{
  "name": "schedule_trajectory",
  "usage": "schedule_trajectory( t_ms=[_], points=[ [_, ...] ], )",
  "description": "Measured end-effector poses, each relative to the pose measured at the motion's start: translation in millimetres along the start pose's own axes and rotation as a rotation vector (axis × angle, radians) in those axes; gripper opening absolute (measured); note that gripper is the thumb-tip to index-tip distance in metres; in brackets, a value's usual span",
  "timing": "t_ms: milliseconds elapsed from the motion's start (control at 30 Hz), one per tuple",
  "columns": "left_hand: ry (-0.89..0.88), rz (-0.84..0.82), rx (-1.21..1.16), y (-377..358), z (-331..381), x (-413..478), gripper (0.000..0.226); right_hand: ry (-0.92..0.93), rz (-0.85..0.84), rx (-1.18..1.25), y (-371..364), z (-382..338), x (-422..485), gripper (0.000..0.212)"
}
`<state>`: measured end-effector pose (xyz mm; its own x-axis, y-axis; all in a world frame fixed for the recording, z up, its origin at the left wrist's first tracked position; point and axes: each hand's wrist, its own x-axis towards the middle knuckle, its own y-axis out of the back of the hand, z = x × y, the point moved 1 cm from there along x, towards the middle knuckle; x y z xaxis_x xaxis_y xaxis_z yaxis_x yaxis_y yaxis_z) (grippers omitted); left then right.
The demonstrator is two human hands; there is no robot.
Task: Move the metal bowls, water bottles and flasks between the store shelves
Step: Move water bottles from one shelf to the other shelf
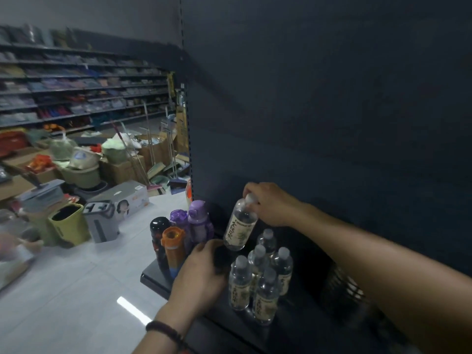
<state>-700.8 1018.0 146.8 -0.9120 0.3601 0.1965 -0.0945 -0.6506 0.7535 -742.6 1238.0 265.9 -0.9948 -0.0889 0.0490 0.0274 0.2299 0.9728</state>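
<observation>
My right hand [270, 204] grips the white cap end of a clear water bottle [240, 226] and holds it tilted above the low dark shelf [153, 275]. Below it stand several more water bottles [258, 274] in a cluster. My left hand [201, 274] is closed around a dark object [222, 259], likely a flask, just left of that cluster. At the shelf's left end stand flasks: an orange one [174, 247], a black one [158, 236] and two purple ones [198, 221].
The shelf's tall dark back panel [332, 111] rises behind the bottles. A wire basket [342, 284] sits to the right on the shelf. On the pale floor to the left are bins, cardboard boxes and brooms [102, 180]. Stocked shelves [76, 85] line the far wall.
</observation>
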Motion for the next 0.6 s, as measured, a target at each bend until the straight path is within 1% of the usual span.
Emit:
schedule_trajectory(
  t_ms=[67,167,267,333,400,500,600],
  points=[
    [-0.028,0.057,-0.066,4,17,-4,0.058,-0.004,0.037,0.052,32,-7,-24,0.014],
    [-0.075,0.083,-0.153,5,41,-11,0.068,-0.01,0.049,0.052,72,-14,-64,0.01],
    [-0.108,0.054,-0.264,1,67,-12,0.084,-0.014,0.038,0.066,96,-15,-109,0.011],
    [-0.136,-0.028,-0.346,-8,89,-19,0.08,-0.026,0.025,0.072,100,-8,-139,0.012],
    [-0.154,-0.147,-0.42,-23,109,-32,0.067,-0.048,0.006,0.085,97,2,-168,0.012],
    [-0.176,-0.272,-0.529,-58,132,-49,0.051,-0.099,-0.011,0.107,85,26,-210,0.013],
    [-0.176,-0.355,-0.575,-94,159,-68,0.055,-0.194,-0.014,0.147,74,58,-256,0.014]
  ],
)
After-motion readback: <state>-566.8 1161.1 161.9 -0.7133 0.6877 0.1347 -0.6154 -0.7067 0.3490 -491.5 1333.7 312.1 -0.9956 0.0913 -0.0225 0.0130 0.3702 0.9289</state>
